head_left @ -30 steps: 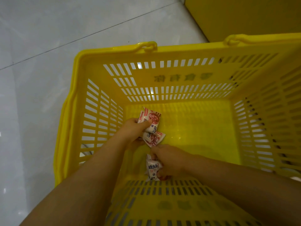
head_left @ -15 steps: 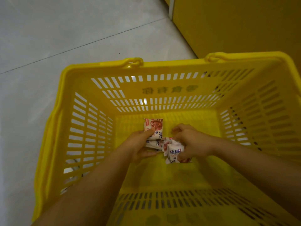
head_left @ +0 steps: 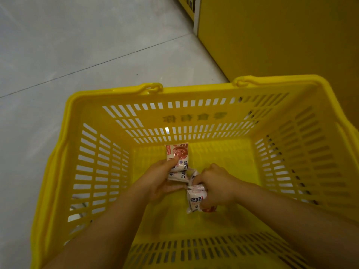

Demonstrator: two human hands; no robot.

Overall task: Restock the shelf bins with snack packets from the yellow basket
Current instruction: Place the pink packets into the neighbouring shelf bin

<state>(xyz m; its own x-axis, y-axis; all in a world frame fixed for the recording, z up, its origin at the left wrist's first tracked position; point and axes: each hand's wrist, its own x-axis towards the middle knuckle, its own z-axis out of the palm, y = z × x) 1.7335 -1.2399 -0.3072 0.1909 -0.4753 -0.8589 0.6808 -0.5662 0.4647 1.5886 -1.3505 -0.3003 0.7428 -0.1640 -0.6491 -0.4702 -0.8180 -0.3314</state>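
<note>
Your left hand [head_left: 157,183] grips 2 snack packets [head_left: 177,158], right hand [head_left: 217,189] a bundle [head_left: 194,199] at 4 o'clock; lift both clear of the yellow basket [head_left: 116,92].

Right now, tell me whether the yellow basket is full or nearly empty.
Nearly empty. The yellow basket shows bare floor; the only visible snack packets are held by the left hand and the right hand.

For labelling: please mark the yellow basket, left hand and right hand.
yellow basket [head_left: 194,89], head view, far rim.
left hand [head_left: 159,181], head view, back of hand.
right hand [head_left: 217,185], head view, back of hand.
</note>
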